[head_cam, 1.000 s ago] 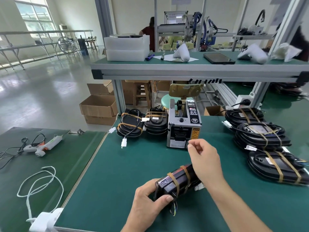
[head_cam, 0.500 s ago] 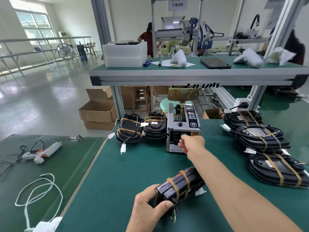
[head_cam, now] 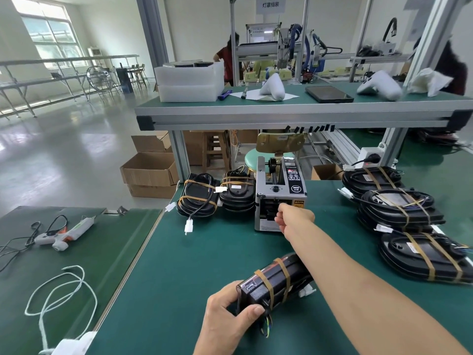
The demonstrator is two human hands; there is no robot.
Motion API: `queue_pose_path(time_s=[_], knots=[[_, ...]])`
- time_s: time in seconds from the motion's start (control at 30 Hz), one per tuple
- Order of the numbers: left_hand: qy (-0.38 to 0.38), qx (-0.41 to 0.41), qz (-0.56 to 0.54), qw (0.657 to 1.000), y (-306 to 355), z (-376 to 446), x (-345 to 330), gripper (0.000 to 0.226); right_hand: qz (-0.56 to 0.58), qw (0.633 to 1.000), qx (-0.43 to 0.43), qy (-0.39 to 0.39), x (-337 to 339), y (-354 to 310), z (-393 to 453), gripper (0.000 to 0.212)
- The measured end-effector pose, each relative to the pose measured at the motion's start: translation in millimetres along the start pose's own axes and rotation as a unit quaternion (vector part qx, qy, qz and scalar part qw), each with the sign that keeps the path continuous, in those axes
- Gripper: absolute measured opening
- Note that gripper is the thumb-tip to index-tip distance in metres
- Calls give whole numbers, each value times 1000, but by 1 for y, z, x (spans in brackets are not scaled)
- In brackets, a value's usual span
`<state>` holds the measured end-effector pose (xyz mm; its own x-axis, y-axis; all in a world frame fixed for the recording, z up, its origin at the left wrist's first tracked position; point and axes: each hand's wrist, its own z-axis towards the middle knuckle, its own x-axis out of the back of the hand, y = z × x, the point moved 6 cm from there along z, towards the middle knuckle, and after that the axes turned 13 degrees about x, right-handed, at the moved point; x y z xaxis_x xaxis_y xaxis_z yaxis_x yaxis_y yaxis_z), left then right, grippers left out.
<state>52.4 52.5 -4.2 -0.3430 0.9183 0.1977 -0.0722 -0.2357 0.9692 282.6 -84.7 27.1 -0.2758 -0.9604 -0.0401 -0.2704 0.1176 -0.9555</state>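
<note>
Tape dispenser (head_cam: 280, 198) mid bench (head_cam: 204, 265), two banded packs (head_cam: 197, 198) just left of it, stacked packs (head_cam: 399, 208) well right, banded bundle (head_cam: 276, 283) before it near the front edge, glue gun (head_cam: 64, 230) on the neighbouring bench (head_cam: 107, 242) left, shelf (head_cam: 281, 114) above behind.

Left grip (head_cam: 225, 312) curled, right grip (head_cam: 294, 218) outstretched.

Entry: one person, two arms in view. Left grip (head_cam: 226, 316): bare, with a short trimmed thumbnail (head_cam: 257, 310) (the one nail plainly visible); wrist bare down to the frame's lower edge. Right grip (head_cam: 294, 217): bare; forearm (head_cam: 363, 283) bare along its whole visible length.
</note>
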Motion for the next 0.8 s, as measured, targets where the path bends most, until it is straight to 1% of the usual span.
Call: queue_pose_path(time_s=[0.07,0.1,0.2,0.23,0.3,0.37,0.5,0.63,0.8], knots=[[-2,4,-6,1000,0,-1,0,39,-14,998,30,-46,8,-8,-10,4],[-5,6,-7,1000,0,-1,0,40,-19,996,58,-70,16,-13,-15,3],[-10,9,-8,1000,-2,0,-1,43,-55,974,175,-136,53,-25,-41,13],[-12,11,-10,1000,-4,0,-1,44,-72,964,202,-158,68,-26,-52,15],[-10,14,-9,1000,-9,0,-1,46,-85,951,220,-199,92,-22,-74,16],[-9,13,-11,1000,-10,0,0,46,-77,948,213,-223,109,-10,-89,19],[-8,15,-8,1000,-9,0,-1,42,-57,948,196,-244,118,7,-99,20],[-10,19,-13,1000,-8,-1,-1,40,-80,942,218,-241,112,10,-99,15],[-13,10,-11,1000,-6,-1,-2,30,-114,934,253,-225,109,12,-96,17]])
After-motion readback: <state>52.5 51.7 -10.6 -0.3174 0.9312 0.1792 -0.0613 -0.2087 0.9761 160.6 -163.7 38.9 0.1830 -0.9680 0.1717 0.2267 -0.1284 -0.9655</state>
